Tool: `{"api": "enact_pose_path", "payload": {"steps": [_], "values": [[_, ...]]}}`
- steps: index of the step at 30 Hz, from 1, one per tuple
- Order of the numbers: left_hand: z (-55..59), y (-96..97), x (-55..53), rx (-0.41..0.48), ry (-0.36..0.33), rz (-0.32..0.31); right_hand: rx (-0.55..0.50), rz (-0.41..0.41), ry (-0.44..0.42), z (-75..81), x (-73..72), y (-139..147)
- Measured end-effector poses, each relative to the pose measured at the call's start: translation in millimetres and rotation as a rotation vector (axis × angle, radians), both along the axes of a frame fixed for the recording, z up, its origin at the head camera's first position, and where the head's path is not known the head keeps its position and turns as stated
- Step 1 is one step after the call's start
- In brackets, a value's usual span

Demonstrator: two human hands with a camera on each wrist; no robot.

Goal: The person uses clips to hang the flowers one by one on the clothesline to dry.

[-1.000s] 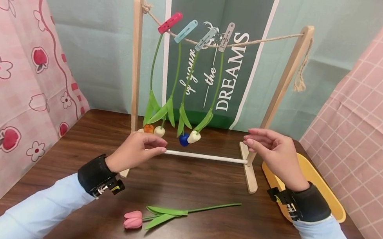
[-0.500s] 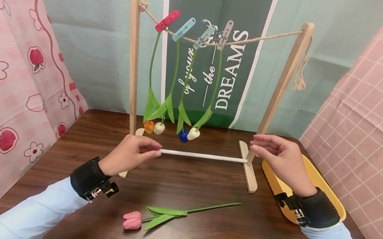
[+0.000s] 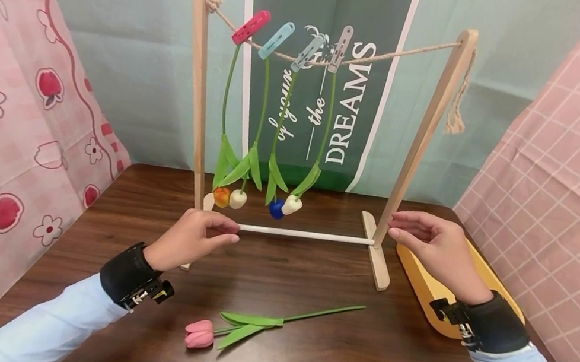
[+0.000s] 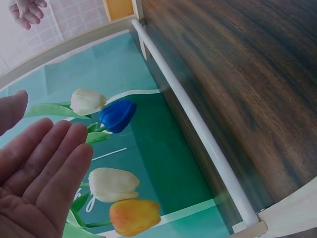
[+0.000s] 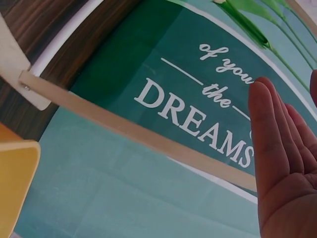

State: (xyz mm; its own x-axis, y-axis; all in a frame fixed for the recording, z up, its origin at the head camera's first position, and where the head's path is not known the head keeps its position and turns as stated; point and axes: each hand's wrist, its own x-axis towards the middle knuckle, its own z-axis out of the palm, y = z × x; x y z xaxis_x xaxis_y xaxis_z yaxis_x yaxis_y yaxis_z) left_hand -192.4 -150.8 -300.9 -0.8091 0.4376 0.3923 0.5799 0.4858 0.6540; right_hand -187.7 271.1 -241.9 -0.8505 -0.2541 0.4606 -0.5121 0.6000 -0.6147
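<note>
In the head view, my left hand (image 3: 194,239) hovers in front of the wooden rack's left foot, fingers extended and nothing held. My right hand (image 3: 440,252), also holding nothing, is beside the right post (image 3: 423,142). Artificial tulips hang heads-down from a rope (image 3: 390,55): an orange one (image 3: 221,197) under a red clothespin (image 3: 251,27), a white one (image 3: 238,199) under a blue clothespin (image 3: 276,41), a blue one (image 3: 277,207) under a pale blue clothespin (image 3: 309,53), another white one (image 3: 292,204) under a grey clothespin (image 3: 341,49). A pink tulip (image 3: 199,334) lies on the table.
A white rod (image 3: 305,235) joins the rack's feet low down. The yellow tray (image 3: 484,272) sits at the right, partly behind my right hand and wrist. Pink cloths hang on both sides, and a green printed cloth (image 3: 352,104) hangs behind the rack.
Both hands have drifted apart and slightly lower, the left one leftward and the right one rightward. The hanging tulips and the pink tulip keep their arrangement.
</note>
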Motion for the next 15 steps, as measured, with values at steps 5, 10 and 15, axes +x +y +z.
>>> {"api": "enact_pose_path", "payload": {"steps": [5,10,15], "values": [[-0.7,-2.8,-0.6,-0.019,-0.018,0.005,0.03,-0.03,-0.012,-0.3,-0.8,4],[-1.0,-6.3,-0.3,-0.039,-0.025,-0.002,0.082,-0.033,-0.002,-2.1,-0.4,12],[-4.1,-11.2,0.8,-0.045,-0.039,0.003,0.118,-0.035,-0.023,-4.6,-1.3,21]]}}
